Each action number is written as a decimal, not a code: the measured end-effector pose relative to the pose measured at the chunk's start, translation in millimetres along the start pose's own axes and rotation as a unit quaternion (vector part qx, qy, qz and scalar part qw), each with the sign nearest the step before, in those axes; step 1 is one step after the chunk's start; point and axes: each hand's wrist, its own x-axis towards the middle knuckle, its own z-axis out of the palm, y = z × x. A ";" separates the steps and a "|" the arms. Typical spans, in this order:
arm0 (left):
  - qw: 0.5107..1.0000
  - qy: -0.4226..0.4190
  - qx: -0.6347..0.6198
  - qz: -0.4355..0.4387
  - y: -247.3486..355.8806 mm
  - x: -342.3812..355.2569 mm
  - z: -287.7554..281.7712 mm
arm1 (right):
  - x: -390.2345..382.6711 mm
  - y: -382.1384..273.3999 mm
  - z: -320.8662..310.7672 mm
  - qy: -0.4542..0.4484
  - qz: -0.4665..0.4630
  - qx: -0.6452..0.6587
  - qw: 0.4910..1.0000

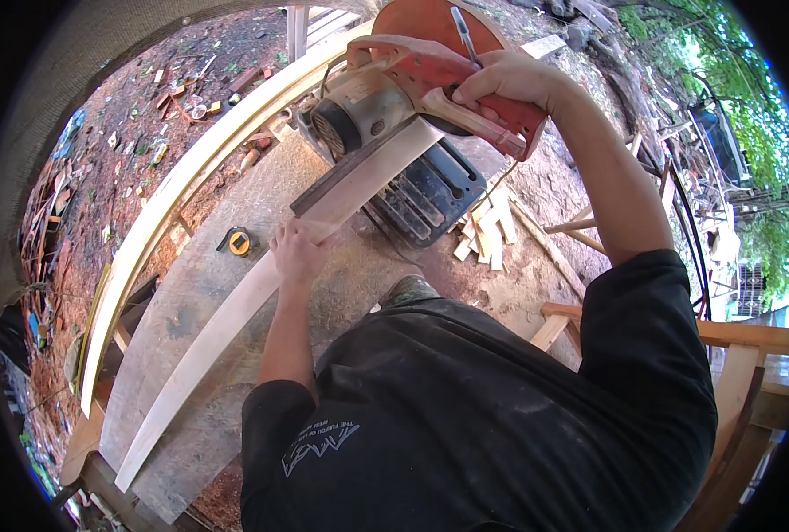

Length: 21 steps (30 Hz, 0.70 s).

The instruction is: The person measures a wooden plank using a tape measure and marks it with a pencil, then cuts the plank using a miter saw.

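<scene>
A long pale wooden board [208, 339] runs from the lower left up across the black base [434, 197] of a chop saw, along its fence. My left hand [298, 252] is closed over the board just left of the saw base, pressing it down. Above the base, the saw's red guard and arm [394, 49] reach toward me, with the dark motor [359, 113] on the left. My right hand [511, 84] is wrapped round the saw's handle [478, 124]. A pen [463, 34] sticks up beside its thumb, seemingly tucked between the fingers. The blade's edge is hidden by the guard.
A yellow and black tape measure [237, 241] lies on the plywood top [172, 306] left of my left hand. Long pale lumber [159, 199] runs beyond that. Several wood offcuts [487, 232] lie right of the saw. Wooden framing [733, 341] stands at the right.
</scene>
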 end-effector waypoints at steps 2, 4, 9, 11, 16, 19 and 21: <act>1.000 -0.001 -0.011 -0.008 3.7 0.1 -3.3 | 0.2 0.6 0.3 0.003 0.002 -0.004 1.000; 1.000 -0.003 -0.021 -0.016 7.3 0.2 -6.6 | 0.0 1.9 0.5 0.006 0.005 -0.007 1.000; 0.999 0.029 -0.019 -0.008 1.5 -2.5 -0.3 | 3.1 9.2 2.6 -0.011 -0.017 0.040 0.999; 0.999 0.038 -0.002 -0.006 1.9 -3.0 3.4 | 5.9 16.2 4.0 -0.002 -0.027 0.030 0.999; 0.998 0.058 -0.002 -0.010 10.5 -2.0 0.9 | -7.1 -21.2 -2.3 0.021 0.009 -0.078 0.997; 0.998 0.055 -0.025 -0.014 13.6 -2.9 0.1 | 6.0 -19.9 -14.5 -0.031 0.019 -0.004 0.999; 0.999 0.046 0.005 -0.019 13.1 -3.0 0.9 | 8.0 -14.7 -12.6 -0.024 0.009 -0.048 0.999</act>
